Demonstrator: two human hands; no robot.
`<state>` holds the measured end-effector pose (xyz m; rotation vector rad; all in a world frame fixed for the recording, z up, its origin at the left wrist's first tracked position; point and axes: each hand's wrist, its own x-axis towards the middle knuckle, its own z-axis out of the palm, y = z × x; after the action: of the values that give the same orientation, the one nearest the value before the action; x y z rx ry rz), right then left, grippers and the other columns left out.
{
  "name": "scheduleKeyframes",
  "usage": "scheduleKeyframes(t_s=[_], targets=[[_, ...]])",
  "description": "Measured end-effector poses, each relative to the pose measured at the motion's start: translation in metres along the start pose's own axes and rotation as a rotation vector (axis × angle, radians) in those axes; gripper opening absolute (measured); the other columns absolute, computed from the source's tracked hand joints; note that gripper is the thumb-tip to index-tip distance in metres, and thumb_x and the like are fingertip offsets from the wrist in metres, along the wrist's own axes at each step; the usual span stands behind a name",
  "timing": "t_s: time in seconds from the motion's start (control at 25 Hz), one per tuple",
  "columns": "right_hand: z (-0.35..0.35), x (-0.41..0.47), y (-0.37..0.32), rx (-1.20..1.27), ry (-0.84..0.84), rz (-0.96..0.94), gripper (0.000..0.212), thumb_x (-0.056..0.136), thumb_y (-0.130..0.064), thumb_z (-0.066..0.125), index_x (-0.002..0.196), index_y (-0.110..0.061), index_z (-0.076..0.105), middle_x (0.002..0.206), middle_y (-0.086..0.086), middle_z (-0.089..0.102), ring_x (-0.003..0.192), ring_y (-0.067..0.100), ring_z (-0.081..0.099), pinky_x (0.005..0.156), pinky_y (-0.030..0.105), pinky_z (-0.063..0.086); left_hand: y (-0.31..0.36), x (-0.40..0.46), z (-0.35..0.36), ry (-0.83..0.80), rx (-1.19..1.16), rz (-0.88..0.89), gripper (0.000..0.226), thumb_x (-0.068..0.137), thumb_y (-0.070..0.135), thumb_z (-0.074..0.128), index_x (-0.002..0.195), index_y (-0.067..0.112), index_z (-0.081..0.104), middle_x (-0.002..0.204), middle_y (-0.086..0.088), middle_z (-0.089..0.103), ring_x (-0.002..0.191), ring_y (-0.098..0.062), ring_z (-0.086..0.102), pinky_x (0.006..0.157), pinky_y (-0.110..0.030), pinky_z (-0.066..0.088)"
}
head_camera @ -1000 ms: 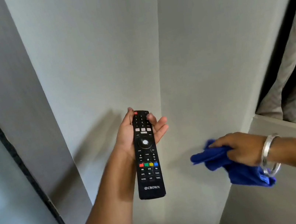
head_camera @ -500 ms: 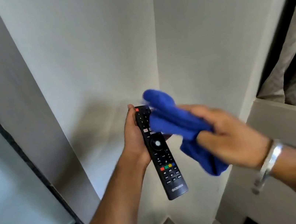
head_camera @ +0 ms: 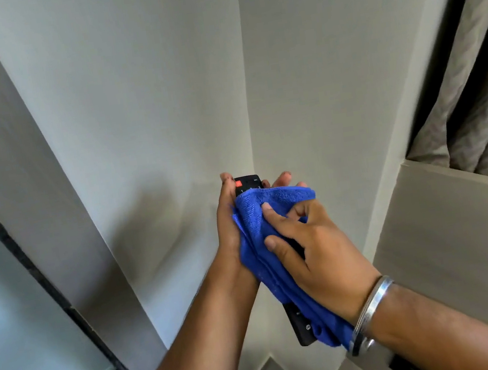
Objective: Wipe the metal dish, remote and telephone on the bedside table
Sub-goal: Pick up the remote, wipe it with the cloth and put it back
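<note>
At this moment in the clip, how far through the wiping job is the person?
Nothing can be confirmed as finished. In hand: the left hand cradles the black remote while the right hand presses the blue cloth over its middle, leaving only its top and bottom ends showing. The metal dish, telephone and bedside table are out of view, so their state cannot be judged; they may remain.

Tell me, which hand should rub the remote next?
The right hand, probably: it already presses the blue cloth onto the remote, while the left hand cradles the remote underneath.
</note>
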<state>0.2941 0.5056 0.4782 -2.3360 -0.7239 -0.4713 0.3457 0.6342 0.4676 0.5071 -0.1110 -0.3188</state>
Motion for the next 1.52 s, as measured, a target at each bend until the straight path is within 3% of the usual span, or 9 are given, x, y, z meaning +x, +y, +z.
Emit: scheduleKeyframes(t_s=[0.2,0.32,0.4,0.6,0.84,1.12,1.32,1.4,1.52], targets=[[-0.020,-0.017,0.008,-0.019,-0.131,-0.141,0.030,0.093,-0.021,0.055,0.122,-0.020,0.063,0.084,-0.004,0.044,0.072,0.002,0.043,0.068,0.010,0.038,-0.003,0.012,0.003,0.125,-0.040,0.032,0.061,0.085,0.072,0.048,0.086,0.011,0.052,0.073,-0.002,0.064,0.098,-0.041,0.070,0.082,-0.053,0.051],[-0.044,-0.030,0.016,-0.060,-0.370,-0.265,0.028,0.093,-0.028,0.050,0.116,-0.022,0.066,0.087,0.003,0.050,0.072,0.013,0.049,0.067,0.026,0.046,-0.013,0.012,-0.005,0.066,-0.058,-0.027,0.065,0.089,0.069,0.043,0.073,0.009,0.060,0.070,-0.005,0.064,0.093,-0.043,0.071,0.083,-0.053,0.056],[-0.061,-0.030,0.023,-0.154,-0.409,-0.333,0.031,0.093,-0.032,0.046,0.115,-0.023,0.066,0.088,0.007,0.051,0.068,0.020,0.051,0.059,0.033,0.049,-0.023,0.011,-0.008,0.027,-0.017,-0.061,0.069,0.089,0.069,0.043,0.068,0.008,0.066,0.074,-0.007,0.068,0.098,-0.042,0.070,0.081,-0.051,0.057],[-0.056,-0.020,0.028,-0.242,-0.181,-0.268,0.031,0.092,-0.023,0.055,0.121,-0.014,0.062,0.086,0.009,0.047,0.063,0.021,0.047,0.053,0.032,0.047,-0.029,0.013,0.006,-0.027,0.054,-0.173,0.065,0.086,0.070,0.051,0.083,0.006,0.058,0.094,-0.018,0.074,0.087,-0.037,0.072,0.078,-0.043,0.058],[-0.060,-0.046,0.034,-0.154,-0.451,-0.414,0.034,0.088,-0.015,0.060,0.122,-0.017,0.063,0.085,0.007,0.049,0.064,0.014,0.044,0.053,0.025,0.044,-0.016,0.011,0.005,-0.051,0.072,-0.081,0.065,0.090,0.070,0.040,0.081,0.008,0.058,0.075,-0.008,0.066,0.099,-0.040,0.069,0.088,-0.052,0.054],[-0.077,-0.028,0.031,-0.426,-0.322,-0.425,0.034,0.085,-0.022,0.059,0.118,-0.021,0.062,0.090,0.010,0.052,0.069,0.024,0.050,0.049,0.030,0.046,-0.017,0.002,0.003,-0.191,0.145,-0.080,0.066,0.093,0.065,0.045,0.079,0.006,0.070,0.084,-0.012,0.073,0.094,-0.035,0.072,0.110,-0.050,0.038],[-0.066,-0.047,0.023,-0.498,-0.471,-0.553,0.030,0.075,-0.012,0.071,0.102,-0.022,0.065,0.084,0.004,0.053,0.064,0.019,0.046,0.048,0.023,0.028,-0.002,0.004,0.011,-0.138,0.114,-0.100,0.066,0.090,0.073,0.034,0.084,0.010,0.055,0.066,0.000,0.061,0.093,-0.038,0.071,0.079,-0.054,0.058],[-0.066,-0.060,0.025,-0.543,-0.535,-0.631,0.041,0.071,-0.009,0.069,0.109,-0.024,0.064,0.084,0.005,0.054,0.063,0.021,0.048,0.046,0.024,0.028,0.002,0.004,0.011,-0.103,0.134,-0.094,0.066,0.090,0.074,0.034,0.086,0.011,0.053,0.066,0.001,0.060,0.092,-0.037,0.071,0.079,-0.054,0.057],[-0.073,-0.050,0.028,-0.535,-0.429,-0.593,0.046,0.071,-0.012,0.073,0.115,-0.023,0.063,0.086,0.008,0.054,0.063,0.022,0.049,0.047,0.024,0.029,-0.004,0.001,0.010,-0.054,0.192,-0.074,0.066,0.091,0.073,0.033,0.084,0.011,0.055,0.069,-0.002,0.062,0.095,-0.036,0.070,0.081,-0.054,0.057]])
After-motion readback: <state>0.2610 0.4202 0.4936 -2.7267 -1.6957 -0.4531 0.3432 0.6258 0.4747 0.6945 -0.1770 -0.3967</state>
